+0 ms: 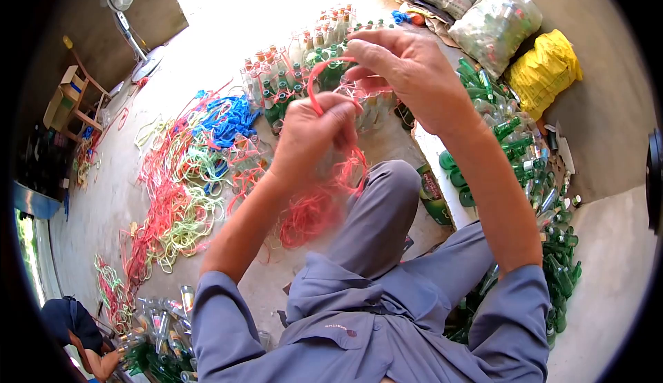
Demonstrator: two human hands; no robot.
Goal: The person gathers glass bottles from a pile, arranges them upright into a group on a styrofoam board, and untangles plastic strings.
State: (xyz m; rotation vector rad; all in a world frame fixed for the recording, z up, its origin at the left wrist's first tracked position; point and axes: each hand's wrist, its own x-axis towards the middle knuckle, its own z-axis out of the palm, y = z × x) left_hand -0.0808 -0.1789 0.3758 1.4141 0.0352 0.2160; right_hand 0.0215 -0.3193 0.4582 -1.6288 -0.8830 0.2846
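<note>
A loop of red plastic strapping (pixel 314 81) runs between my two hands, above the bundled bottles. My left hand (pixel 318 131) is closed on its lower part, fingers curled together. Higher and to the right, my right hand (pixel 400 58) pinches the other end between thumb and fingers. A tangle of red strapping (pixel 311 210) hangs or lies below my left hand, beside my knee. Behind the hands stand clear and green bottles (pixel 280 82), tied in groups with red strapping.
Red, green and blue strapping (pixel 183 183) lies heaped at left. Green bottles (pixel 514 141) pile up at right by a white board (pixel 442 172), with a yellow sack (pixel 545 72) beyond. A fan (pixel 124 24) stands back left; another person (pixel 69 324) is at lower left.
</note>
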